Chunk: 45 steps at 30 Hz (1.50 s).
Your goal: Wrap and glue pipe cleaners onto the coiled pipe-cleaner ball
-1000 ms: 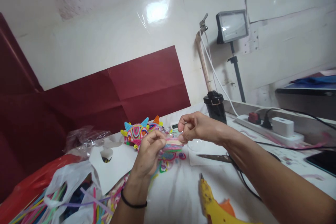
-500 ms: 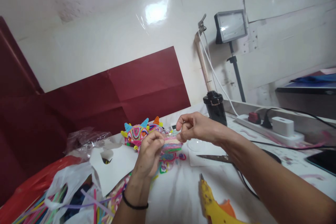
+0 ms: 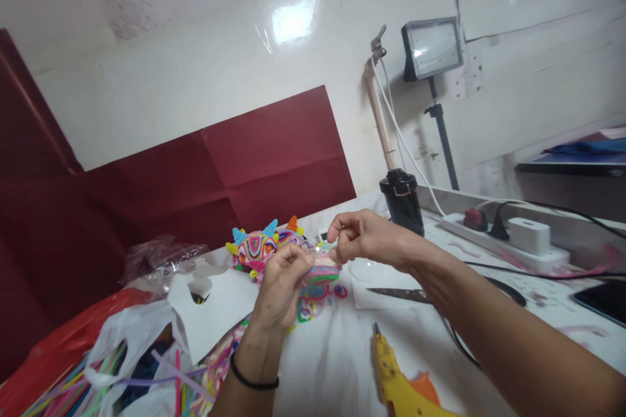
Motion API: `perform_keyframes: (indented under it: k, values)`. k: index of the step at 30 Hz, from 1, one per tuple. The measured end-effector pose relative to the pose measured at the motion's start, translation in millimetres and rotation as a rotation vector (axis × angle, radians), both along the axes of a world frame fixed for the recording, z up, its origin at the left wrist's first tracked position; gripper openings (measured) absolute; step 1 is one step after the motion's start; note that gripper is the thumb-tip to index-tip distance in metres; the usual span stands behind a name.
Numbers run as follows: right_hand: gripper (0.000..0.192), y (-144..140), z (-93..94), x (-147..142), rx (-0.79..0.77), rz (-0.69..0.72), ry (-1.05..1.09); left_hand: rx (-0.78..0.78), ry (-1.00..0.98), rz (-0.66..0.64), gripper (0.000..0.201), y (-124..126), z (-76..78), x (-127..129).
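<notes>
My left hand (image 3: 282,287) and my right hand (image 3: 364,239) are raised over the white table (image 3: 327,365), both pinching a small piece made of coloured strips (image 3: 323,268) between the fingertips. The piece shows pink, yellow and green layers. Just behind it stands a round multicoloured craft figure (image 3: 254,247) with blue, orange and yellow spikes. More coloured coils (image 3: 313,300) lie on the table under my hands.
A yellow glue gun (image 3: 398,384) lies at the front, scissors (image 3: 398,293) to its right. Coloured strips (image 3: 98,391) spill from bags at the left beside white cut card (image 3: 215,313). A black cup (image 3: 402,201), power strip (image 3: 508,238) and lamp (image 3: 431,49) stand behind.
Almost nothing differs: my right hand shifted a little to the left and both hands kept working the piece with small finger movements.
</notes>
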State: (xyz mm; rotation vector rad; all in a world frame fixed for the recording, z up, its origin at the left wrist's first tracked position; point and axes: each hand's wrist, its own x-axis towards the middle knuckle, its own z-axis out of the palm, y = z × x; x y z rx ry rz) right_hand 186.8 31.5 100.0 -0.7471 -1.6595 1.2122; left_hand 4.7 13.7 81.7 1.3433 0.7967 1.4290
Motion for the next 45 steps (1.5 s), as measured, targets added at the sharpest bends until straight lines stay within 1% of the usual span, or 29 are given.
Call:
perform_keyframes:
  k: [6,11,14,16,18,19,21,22,23,24,27,30,32,34,37,41,42,43,45]
  values:
    - [0.023,2,-0.6,-3,-0.018,0.011,0.011,0.013,-0.007,0.032,0.024,2,0.2,0]
    - [0.024,0,0.5,0,-0.014,0.021,0.013,0.042,-0.044,0.061,0.026,4,2.0,-4]
    - [0.022,-5,5.5,3,0.068,-0.049,0.014,0.038,-0.068,0.080,0.027,7,4.0,-10]
    - [0.017,-9,9.5,2,0.135,-0.065,-0.040,0.040,-0.082,0.094,0.028,8,5.5,-13]
    - [0.012,-17,11.3,1,0.227,-0.050,-0.189,0.055,-0.099,0.114,0.028,8,7.3,-17]
    - [0.012,-22,10.2,1,0.293,-0.053,-0.311,0.067,-0.108,0.124,0.029,8,8.3,-18]
    - [0.018,-36,2.5,3,0.438,-0.086,-0.602,0.094,-0.124,0.143,0.026,6,11.0,-21]
    - [0.020,-45,-4.4,5,0.478,-0.103,-0.736,0.109,-0.131,0.152,0.025,5,12.8,-23]
    - [0.021,-54,-13.1,8,0.482,-0.101,-0.830,0.122,-0.139,0.159,0.022,4,14.7,-24]
    - [0.024,-63,-23.2,13,0.453,-0.098,-0.896,0.136,-0.147,0.165,0.020,3,16.6,-25]
    - [0.031,-85,-55.8,25,0.388,-0.058,-0.984,0.142,-0.175,0.170,0.018,0,21.3,-27]
    - [0.034,-96,-84.7,32,0.351,-0.051,-1.073,0.127,-0.197,0.161,0.021,0,22.7,-25]
    - [0.029,-97,-99.8,33,0.338,-0.051,-1.123,0.170,-0.172,0.151,0.021,-1,22.5,-23]
    - [0.028,-97,-110.0,32,0.326,-0.064,-1.135,0.173,-0.160,0.124,0.021,-1,22.2,-21]
    - [0.029,-100,-114.0,28,0.354,-0.077,-1.103,0.178,-0.166,0.095,0.024,-1,22.3,-19]
    - [0.023,-110,-107.1,25,0.413,-0.062,-1.041,0.140,-0.178,0.071,0.025,-3,22.7,-18]
    - [0.021,-112,-105.5,26,0.401,-0.074,-1.004,0.113,-0.186,0.054,0.024,-3,22.6,-18]
    - [0.020,-114,-104.3,28,0.380,-0.089,-0.949,0.118,-0.188,0.050,0.024,-2,22.3,-19]
    - [0.029,-116,-103.1,32,0.309,-0.143,-0.803,0.116,-0.206,0.031,0.024,-1,21.0,-20]
